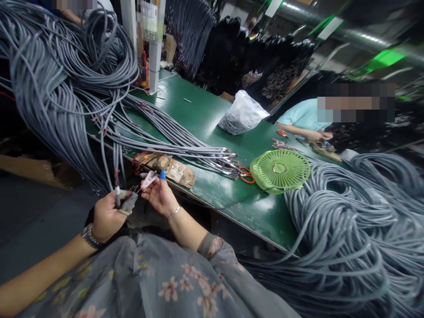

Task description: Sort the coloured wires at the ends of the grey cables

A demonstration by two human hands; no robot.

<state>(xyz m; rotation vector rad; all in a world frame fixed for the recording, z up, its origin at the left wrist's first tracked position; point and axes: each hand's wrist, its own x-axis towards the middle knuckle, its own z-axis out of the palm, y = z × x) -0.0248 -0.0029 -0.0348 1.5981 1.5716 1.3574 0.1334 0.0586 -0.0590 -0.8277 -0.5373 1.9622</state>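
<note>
My left hand [107, 214] is closed around the end of a grey cable [117, 196], whose jacket is stripped. Thin coloured wires [135, 190] fan out from there toward my right hand. Worn grey wrapping covers the thumb and finger of my left hand. My right hand [160, 196] is turned palm up with curled fingers, a blue cover on one fingertip. It grips a small pale pink tool [149, 179] at the wire ends; its exact kind is unclear. Just beyond lies a worn, tape-covered wooden block [175, 170] on the green table's edge.
Many grey cables [185, 137] lie across the green table [261, 216], with big coils at left and right. Orange-handled scissors [246, 174], a green fan [280, 170] and a plastic bag [243, 112] stand beyond. A co-worker [301, 117] sits across the table.
</note>
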